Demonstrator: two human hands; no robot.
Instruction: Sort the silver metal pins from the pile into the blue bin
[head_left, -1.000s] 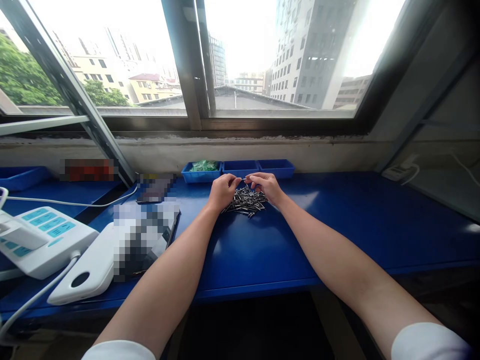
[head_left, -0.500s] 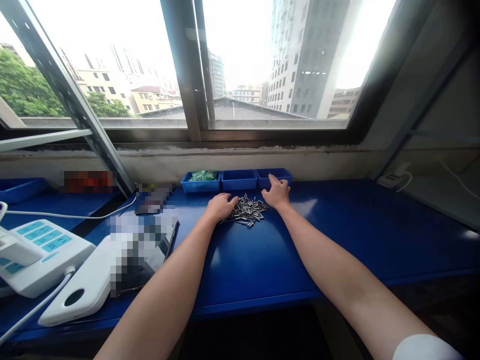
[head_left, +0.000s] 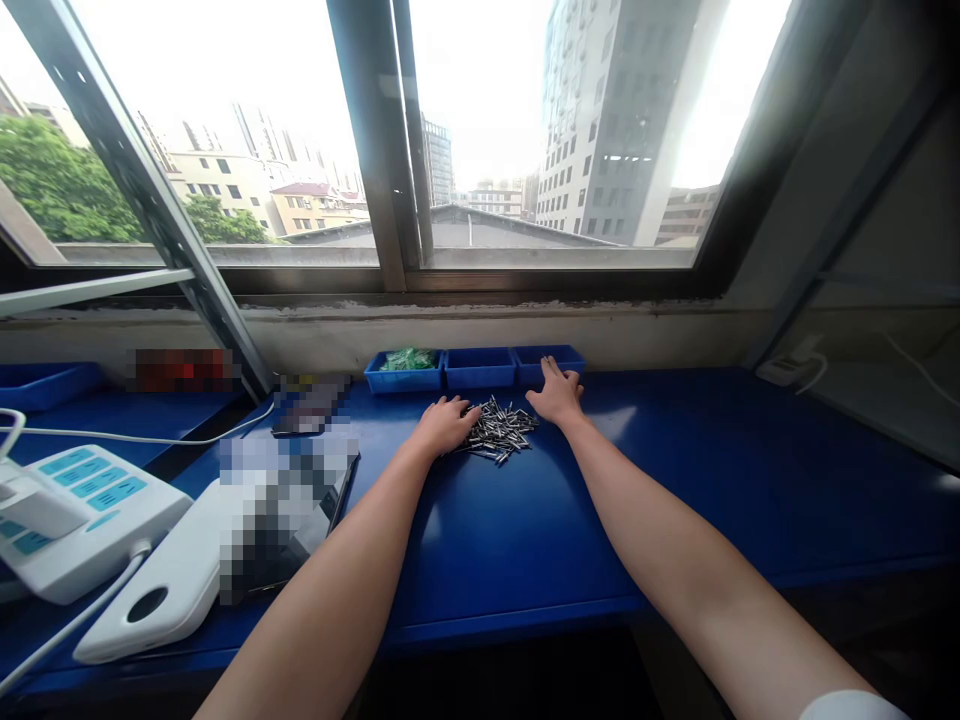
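A loose pile of small metal pins [head_left: 501, 430], shaped like pop rivets, lies on the blue table. My left hand [head_left: 444, 425] rests at the pile's left edge, fingers apart and thumb touching the pins. My right hand [head_left: 556, 393] reaches over the front wall of the right blue bin [head_left: 529, 372], its fingers stretched out and apart. Nothing shows in its grasp, and much of that bin's inside is hidden. Beside it stands the middle blue bin [head_left: 480, 376]. The left blue bin [head_left: 403, 381] contains green plastic-looking material [head_left: 409, 358].
A window [head_left: 517, 230] rises behind the bins. On the left are a white power strip [head_left: 90, 500], a white oblong device [head_left: 154, 590] with a hole, a cable [head_left: 112, 436] and blurred items. A metal shelf post [head_left: 172, 220] stands at the left; the blue table [head_left: 517, 560] has a front edge.
The right hand's fingers, closer together over the right bin before, are now more spread. The left hand shifted slightly and its fingers opened a little at the pile. The camera view tilted slightly.
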